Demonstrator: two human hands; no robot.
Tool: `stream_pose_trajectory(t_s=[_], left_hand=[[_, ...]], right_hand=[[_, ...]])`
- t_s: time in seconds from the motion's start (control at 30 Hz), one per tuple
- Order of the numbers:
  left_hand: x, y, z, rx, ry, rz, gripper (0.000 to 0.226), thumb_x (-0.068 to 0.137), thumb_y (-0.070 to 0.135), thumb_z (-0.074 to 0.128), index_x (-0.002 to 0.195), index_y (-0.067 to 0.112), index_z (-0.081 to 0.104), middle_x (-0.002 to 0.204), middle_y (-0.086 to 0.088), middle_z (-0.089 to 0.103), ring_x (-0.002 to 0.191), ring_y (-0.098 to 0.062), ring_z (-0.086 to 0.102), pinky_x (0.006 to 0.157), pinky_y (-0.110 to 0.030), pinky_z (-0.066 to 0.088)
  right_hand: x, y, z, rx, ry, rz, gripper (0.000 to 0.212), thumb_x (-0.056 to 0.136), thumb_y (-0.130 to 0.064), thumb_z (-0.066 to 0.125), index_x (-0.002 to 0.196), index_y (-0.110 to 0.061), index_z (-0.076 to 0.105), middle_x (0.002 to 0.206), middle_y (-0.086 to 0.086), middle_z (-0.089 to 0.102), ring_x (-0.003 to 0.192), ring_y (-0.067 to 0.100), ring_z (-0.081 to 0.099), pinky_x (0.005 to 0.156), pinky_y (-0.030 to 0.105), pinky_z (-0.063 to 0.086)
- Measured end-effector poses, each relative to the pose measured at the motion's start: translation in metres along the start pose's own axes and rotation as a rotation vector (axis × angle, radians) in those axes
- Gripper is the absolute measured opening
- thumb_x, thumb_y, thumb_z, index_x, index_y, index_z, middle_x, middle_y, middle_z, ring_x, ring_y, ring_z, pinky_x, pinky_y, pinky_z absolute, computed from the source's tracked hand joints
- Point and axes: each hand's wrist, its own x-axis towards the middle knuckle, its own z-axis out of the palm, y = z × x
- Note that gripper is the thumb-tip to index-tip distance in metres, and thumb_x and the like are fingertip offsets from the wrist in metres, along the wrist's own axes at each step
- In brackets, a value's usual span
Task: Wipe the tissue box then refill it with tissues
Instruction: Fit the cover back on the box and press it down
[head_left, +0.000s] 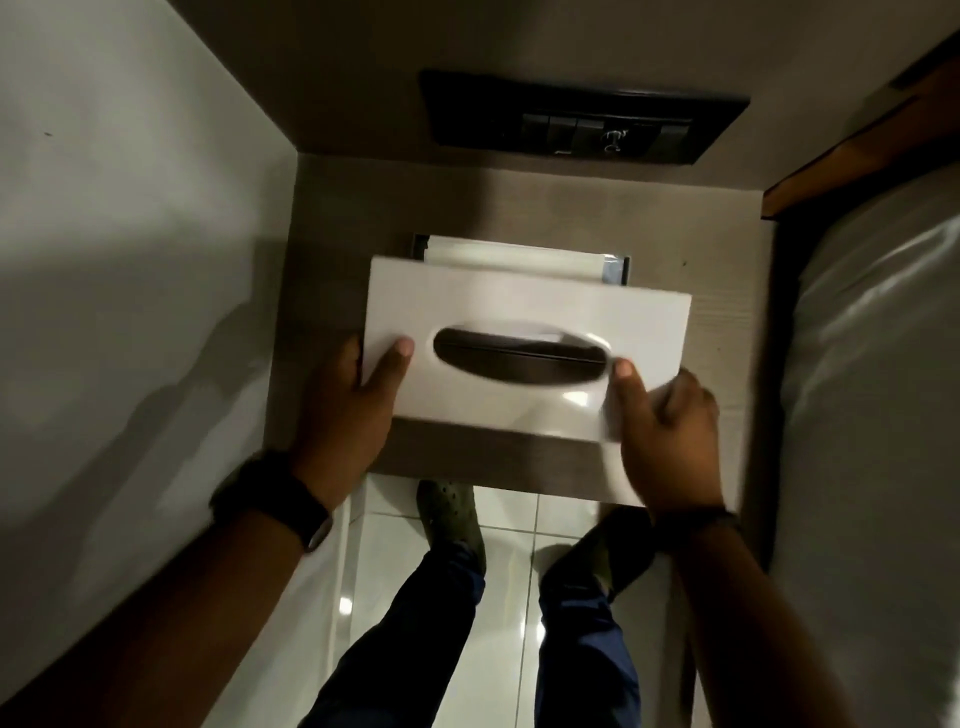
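A white tissue box cover (524, 306) with an oval slot (519, 356) hangs tilted over a small brown bedside table (332, 249). My left hand (353, 410) grips its left end, thumb on top. My right hand (665, 436) grips its right front corner, and also seems to hold a white cloth or tissue (623, 467), blurred. Behind the cover a pack of white tissues in clear wrap (519, 254) rests in a dark base tray (626, 270).
A grey wall runs along the left. A dark switch panel (582, 117) is on the back wall above the table. A bed with white sheets (872, 415) borders the right. White floor tiles and my legs show below.
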Motion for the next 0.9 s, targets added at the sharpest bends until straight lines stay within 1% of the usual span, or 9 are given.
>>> stream_pose_trajectory(t_s=[0.1,0.17,0.23,0.37,0.57,0.63,0.73,0.83,0.9], left_hand=[[0.044,0.022,0.013,0.034,0.028,0.029,0.04,0.092,0.05,0.051,0.122,0.024,0.053,0.107,0.007,0.059,0.091,-0.01,0.057,0.07,-0.021,0.044],[0.071,0.028,0.025,0.072,0.031,-0.017,0.048,0.094,0.049,0.049,0.13,0.017,0.049,0.121,-0.002,0.056,0.102,-0.019,0.055,0.08,-0.029,0.043],[0.089,0.026,0.033,0.092,0.013,-0.077,0.05,0.095,0.048,0.048,0.132,0.014,0.046,0.128,-0.007,0.055,0.107,-0.023,0.054,0.083,-0.033,0.042],[0.098,0.012,0.036,0.081,0.001,-0.093,0.047,0.094,0.046,0.051,0.127,0.013,0.051,0.124,-0.008,0.058,0.107,-0.025,0.056,0.086,-0.036,0.047],[0.099,0.001,0.031,0.055,-0.041,-0.103,0.04,0.093,0.046,0.053,0.12,0.016,0.053,0.115,-0.003,0.059,0.101,-0.022,0.057,0.082,-0.034,0.047],[0.1,0.002,0.03,0.062,-0.046,-0.108,0.04,0.093,0.047,0.052,0.12,0.017,0.053,0.113,-0.002,0.058,0.1,-0.022,0.057,0.08,-0.034,0.046],[0.102,0.001,0.029,0.015,-0.047,-0.142,0.036,0.093,0.049,0.052,0.115,0.021,0.051,0.111,-0.001,0.057,0.095,-0.02,0.057,0.072,-0.031,0.046],[0.105,0.005,0.026,-0.04,-0.021,-0.198,0.049,0.09,0.053,0.054,0.123,0.018,0.047,0.119,-0.003,0.057,0.102,-0.024,0.058,0.087,-0.042,0.051],[0.11,0.007,0.025,-0.048,-0.011,-0.194,0.048,0.088,0.054,0.055,0.12,0.019,0.048,0.118,-0.003,0.057,0.105,-0.025,0.057,0.091,-0.043,0.05]], right_hand=[[0.039,-0.016,0.012,-0.025,0.038,0.035,0.05,0.09,-0.052,0.052,0.103,-0.004,0.054,0.106,0.016,0.057,0.091,0.02,0.043,0.07,0.018,0.024],[0.062,-0.018,0.026,-0.029,0.01,0.093,0.059,0.091,-0.053,0.052,0.116,0.002,0.054,0.116,0.021,0.058,0.1,0.03,0.053,0.079,0.026,0.035],[0.075,-0.013,0.036,-0.034,-0.022,0.127,0.061,0.091,-0.052,0.053,0.12,0.002,0.053,0.12,0.022,0.057,0.107,0.036,0.056,0.087,0.035,0.043],[0.083,0.0,0.047,-0.035,-0.039,0.121,0.061,0.09,-0.053,0.055,0.122,0.0,0.053,0.122,0.019,0.059,0.11,0.036,0.057,0.094,0.041,0.048],[0.081,0.005,0.047,-0.149,-0.054,0.105,0.063,0.089,-0.058,0.051,0.119,-0.003,0.053,0.12,0.018,0.06,0.112,0.039,0.054,0.097,0.044,0.044],[0.083,0.005,0.046,-0.143,-0.062,0.104,0.062,0.089,-0.058,0.052,0.118,-0.003,0.054,0.12,0.017,0.06,0.111,0.037,0.055,0.095,0.04,0.045],[0.085,0.004,0.048,-0.111,-0.053,0.109,0.058,0.091,-0.055,0.051,0.115,-0.002,0.055,0.119,0.017,0.061,0.108,0.034,0.056,0.082,0.03,0.04],[0.086,0.003,0.05,-0.112,-0.006,0.101,0.055,0.093,-0.055,0.048,0.108,-0.002,0.056,0.114,0.017,0.062,0.105,0.033,0.055,0.076,0.027,0.034],[0.086,0.002,0.052,-0.111,0.028,0.098,0.057,0.093,-0.056,0.046,0.11,-0.002,0.055,0.115,0.017,0.061,0.104,0.032,0.055,0.075,0.027,0.033]])
